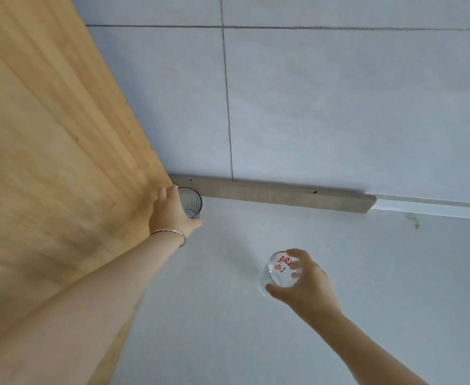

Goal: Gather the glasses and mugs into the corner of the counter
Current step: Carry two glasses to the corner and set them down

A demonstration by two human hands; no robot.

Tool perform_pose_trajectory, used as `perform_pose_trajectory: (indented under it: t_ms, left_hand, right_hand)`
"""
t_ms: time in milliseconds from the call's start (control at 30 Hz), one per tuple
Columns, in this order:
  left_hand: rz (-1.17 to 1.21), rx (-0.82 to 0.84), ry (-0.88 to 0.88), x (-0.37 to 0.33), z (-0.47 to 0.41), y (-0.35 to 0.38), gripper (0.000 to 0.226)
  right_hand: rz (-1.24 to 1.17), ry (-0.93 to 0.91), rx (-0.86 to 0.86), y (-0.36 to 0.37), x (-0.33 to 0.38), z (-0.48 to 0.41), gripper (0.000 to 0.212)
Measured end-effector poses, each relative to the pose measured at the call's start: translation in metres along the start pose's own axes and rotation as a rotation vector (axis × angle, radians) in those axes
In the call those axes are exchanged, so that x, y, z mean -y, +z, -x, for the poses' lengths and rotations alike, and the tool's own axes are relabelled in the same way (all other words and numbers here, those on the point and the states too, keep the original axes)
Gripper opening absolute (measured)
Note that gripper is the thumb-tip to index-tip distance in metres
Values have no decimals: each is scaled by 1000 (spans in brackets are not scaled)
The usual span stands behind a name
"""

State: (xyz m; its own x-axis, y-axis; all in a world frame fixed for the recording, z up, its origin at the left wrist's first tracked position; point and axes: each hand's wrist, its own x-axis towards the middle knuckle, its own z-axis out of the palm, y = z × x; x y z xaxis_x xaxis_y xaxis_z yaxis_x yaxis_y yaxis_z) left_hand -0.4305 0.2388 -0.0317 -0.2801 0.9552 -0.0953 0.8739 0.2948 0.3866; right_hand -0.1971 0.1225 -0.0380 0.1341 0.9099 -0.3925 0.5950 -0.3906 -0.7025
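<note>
We see two glasses on the pale worktop (339, 273), one in each of the hands. The left hand (171, 211) reaches far into the corner where the wooden side panel (47, 148) meets the tiled wall (339, 107). Its fingers are curled around the near and left side of a dark ribbed glass (192, 202), which stands upright right in that corner, just in front of the grey wooden strip (283, 194) that runs along the foot of the wall. A thin bracelet (172, 233) sits on that wrist.

The right hand (306, 284) is well apart from the corner, nearer to us and to the right. It grips a clear glass with red lettering (279, 269), thumb at the lower left of the glass and fingers wrapped over its far right side. This glass is tilted, its open mouth turned towards us; we cannot tell whether its base touches the worktop. The two glasses are well apart from each other.
</note>
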Motion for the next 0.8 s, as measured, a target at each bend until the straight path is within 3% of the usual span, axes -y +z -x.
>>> perform_pose_trajectory:
  t_ms: [300,600,800]
  left_hand:
    - [-22,121,55,13,-69,2,66]
    - [-55,261,203,16,-106,0,91]
    - [-254,212,276,15,-112,2,77]
  right_hand:
    - [51,-84,-10,42,75,-75,72]
    - [39,-142,18,92,136,-155,67]
    - [-90,-137,-3,105,135,-163,76]
